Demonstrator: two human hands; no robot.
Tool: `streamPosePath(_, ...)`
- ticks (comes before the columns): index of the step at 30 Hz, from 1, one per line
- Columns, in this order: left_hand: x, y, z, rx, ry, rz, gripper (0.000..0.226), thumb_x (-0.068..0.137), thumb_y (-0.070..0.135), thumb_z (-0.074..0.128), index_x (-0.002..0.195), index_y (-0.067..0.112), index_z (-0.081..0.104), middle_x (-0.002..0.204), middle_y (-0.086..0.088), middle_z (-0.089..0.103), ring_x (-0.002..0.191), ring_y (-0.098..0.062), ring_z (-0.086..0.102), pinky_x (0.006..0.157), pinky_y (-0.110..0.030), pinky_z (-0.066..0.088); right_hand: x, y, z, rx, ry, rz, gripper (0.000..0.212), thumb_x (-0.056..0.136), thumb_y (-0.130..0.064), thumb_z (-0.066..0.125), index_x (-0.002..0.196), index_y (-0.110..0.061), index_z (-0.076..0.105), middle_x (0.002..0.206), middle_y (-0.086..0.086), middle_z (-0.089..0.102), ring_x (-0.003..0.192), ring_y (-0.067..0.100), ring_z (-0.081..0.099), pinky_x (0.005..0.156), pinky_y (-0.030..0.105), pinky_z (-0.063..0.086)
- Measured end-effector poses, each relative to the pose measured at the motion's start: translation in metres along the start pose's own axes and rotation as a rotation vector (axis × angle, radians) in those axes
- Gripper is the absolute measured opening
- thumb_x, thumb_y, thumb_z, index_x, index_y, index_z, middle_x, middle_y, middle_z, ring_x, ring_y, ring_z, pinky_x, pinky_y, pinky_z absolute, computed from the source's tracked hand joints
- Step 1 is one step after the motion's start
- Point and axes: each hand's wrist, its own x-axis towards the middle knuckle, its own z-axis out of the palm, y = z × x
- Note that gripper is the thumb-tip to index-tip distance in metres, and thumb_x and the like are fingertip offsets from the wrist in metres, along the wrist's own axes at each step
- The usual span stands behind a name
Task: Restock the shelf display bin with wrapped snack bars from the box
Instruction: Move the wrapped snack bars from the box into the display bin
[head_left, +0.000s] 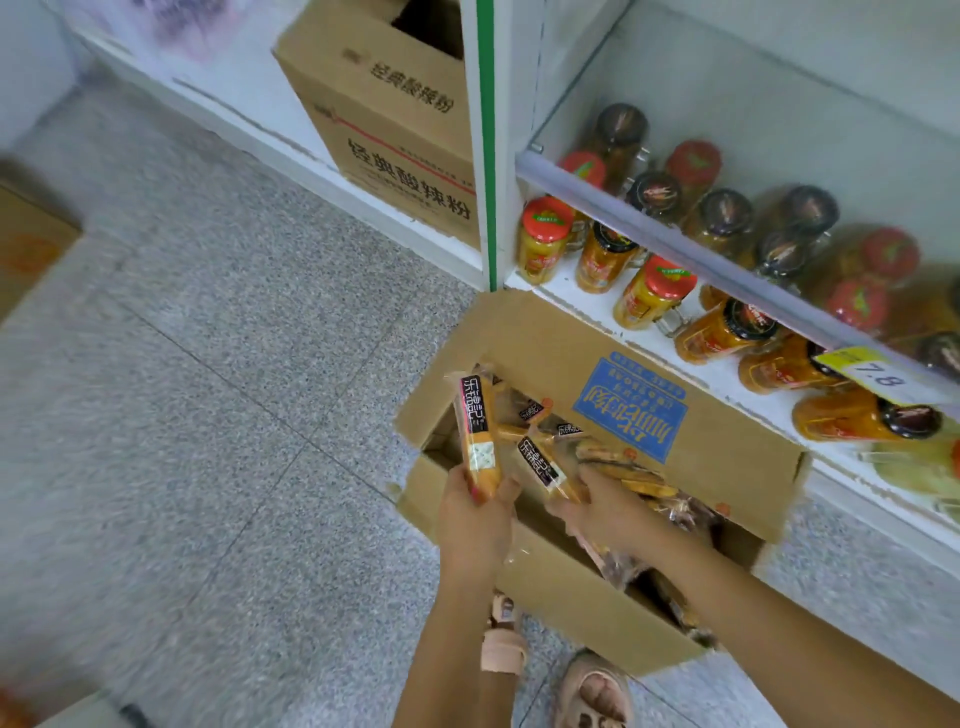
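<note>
Open cardboard box (566, 587) on the speckled grey floor (208, 364), set against the foot of a white shelf (597, 312). Over the box's left edge, left hand (470, 514) with fingers curled tight round the lower end of a wrapped snack bar (475, 431), held upright, orange wrapper with a black label strip facing the camera. Just right of it, above the box's open middle, right hand (602, 512) palm down, thumb and fingers pinched on the lower end of a second snack bar (543, 465), tilted up and to the left. Both hands close together, not touching. Under and beyond the right hand, inside the box, a heap of more wrapped bars (644, 486), lying at all angles, some partly hidden by the wrist. Raised at the box's far side, a broad flap with a blue printed label (631, 410), leaning toward the shelf. Behind that flap, on the shelf's bottom board, rows of glass jars (652, 296) with red and black lids, orange and yellow contents. Above the box's right end, a yellow price tag (878, 376) reading 7.8 on a shelf rail. Beyond the box's far left corner, a tall brown carton (384, 114) with printed characters, open at the top, beside a green-edged upright. Well left of the box, at the frame's edge, a corner of another carton (31, 244). At the box's near side, two feet (592, 691) in pale sandals.
</note>
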Motion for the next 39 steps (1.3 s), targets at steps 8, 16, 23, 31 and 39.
streamPosePath(8,-0.111,0.096,-0.044,-0.099,0.110,0.228,0.034,0.094,0.043,0.044,0.088,0.014,0.060,0.072,0.003,0.058,0.070,-0.018,0.055,0.062,-0.031,0.043,-0.163,-0.078,-0.095,0.408,-0.008,-0.270,0.024,0.085,-0.043,0.064,0.107,-0.036,0.063,0.098,-0.011,0.069,0.092,0.007,0.065,0.083,0.024,0.049)
streamPosePath(16,-0.233,0.224,-0.063,-0.109,0.023,0.505,0.032,0.090,0.047,0.047,0.082,0.020,0.062,0.061,0.000,0.046,0.054,-0.009,0.041,0.054,-0.023,0.033,-0.343,-0.154,-0.201,0.401,0.311,-0.483,0.025,0.071,-0.044,0.068,0.094,-0.034,0.067,0.087,0.002,0.068,0.062,0.001,0.058,0.053,0.011,0.040)
streamPosePath(23,-0.305,0.346,-0.094,-0.243,-0.005,0.834,0.046,0.076,0.064,0.051,0.079,0.020,0.065,0.058,-0.001,0.050,0.057,-0.011,0.041,0.054,-0.026,0.035,-0.464,-0.217,-0.267,0.341,0.670,-0.733,0.030,0.066,-0.048,0.068,0.092,-0.045,0.055,0.059,-0.010,0.041,0.051,0.008,0.038,0.051,0.021,0.027)
streamPosePath(31,-0.381,0.474,-0.142,-0.248,0.053,1.210,0.020,0.084,0.020,0.066,0.086,0.004,0.053,0.069,0.005,0.053,0.067,-0.006,0.051,0.059,-0.009,0.039,-0.548,-0.279,-0.320,0.460,0.959,-0.947,0.019,0.076,-0.014,0.075,0.080,-0.019,0.058,0.067,-0.013,0.067,0.060,-0.004,0.057,0.058,0.009,0.043)
streamPosePath(39,-0.387,0.579,-0.152,-0.114,-0.008,1.284,0.018,0.085,0.017,0.066,0.103,0.013,0.064,0.093,0.010,0.068,0.085,0.007,0.061,0.072,-0.005,0.046,-0.590,-0.338,-0.370,0.363,1.256,-1.131,0.036,0.079,-0.016,0.074,0.086,-0.050,0.067,0.098,-0.018,0.066,0.100,0.005,0.062,0.090,0.031,0.049)
